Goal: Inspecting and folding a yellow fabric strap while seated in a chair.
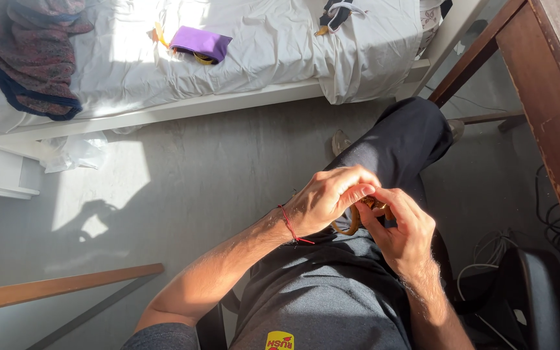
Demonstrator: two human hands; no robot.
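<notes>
While the person sits above a grey floor (183, 168), the left hand (327, 198) and right hand (404, 230) meet over the lap, both pinching a small yellow-brown ring (352, 221) held between their fingertips. A red thread (290, 227) circles the left wrist. Behind lie a white bed (247, 52) with a purple pouch (200, 43); a wooden desk (552, 110) stands at right.

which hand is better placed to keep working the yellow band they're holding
Probably the left hand: its fingertips sit on top of the yellow band, pinching it, while the right hand cradles it from below as support.
</notes>
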